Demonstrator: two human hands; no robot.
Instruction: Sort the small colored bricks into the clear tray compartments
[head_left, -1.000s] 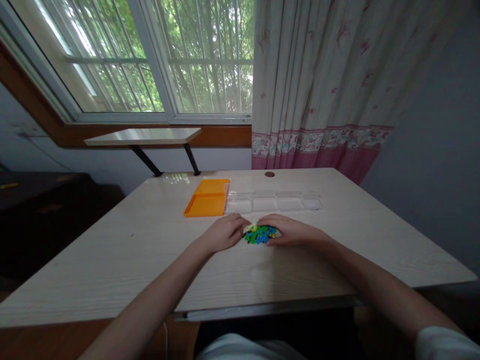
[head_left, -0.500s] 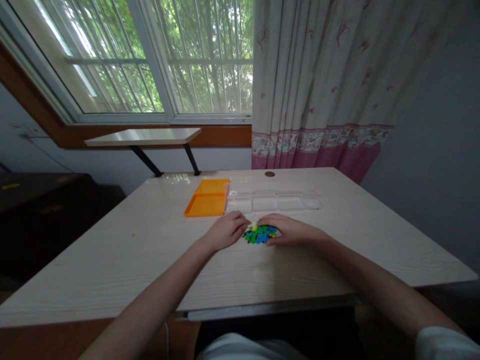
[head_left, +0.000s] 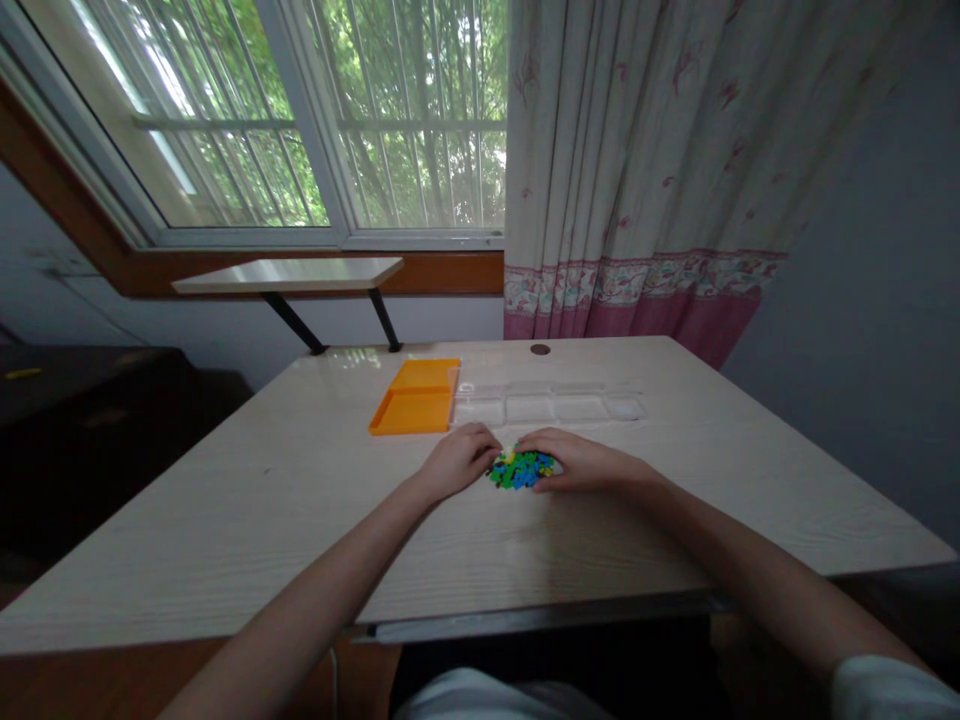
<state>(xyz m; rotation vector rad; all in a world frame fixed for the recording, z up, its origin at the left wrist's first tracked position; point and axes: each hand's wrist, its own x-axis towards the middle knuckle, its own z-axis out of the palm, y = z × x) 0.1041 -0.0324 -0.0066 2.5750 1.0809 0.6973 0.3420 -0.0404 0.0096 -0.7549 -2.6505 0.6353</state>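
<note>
A small heap of green, blue and yellow plastic pieces (head_left: 519,469) lies on the pale wooden table (head_left: 300,510) between my two hands. My left hand (head_left: 459,459) rests on the table at the heap's left edge, fingers curled toward the pieces. My right hand (head_left: 581,460) cups the heap from the right, fingers bent around its far side. Whether either hand pinches a piece is hidden by the fingers.
Just beyond the hands lies a clear plastic tray with several compartments (head_left: 555,405), and left of it an orange lid (head_left: 414,408). A small shelf (head_left: 289,272) stands under the window. A curtain (head_left: 660,160) hangs at the right. The table's near edge is close to my body.
My left hand has shifted slightly toward the heap. The pieces and my right hand stay almost where they were.
</note>
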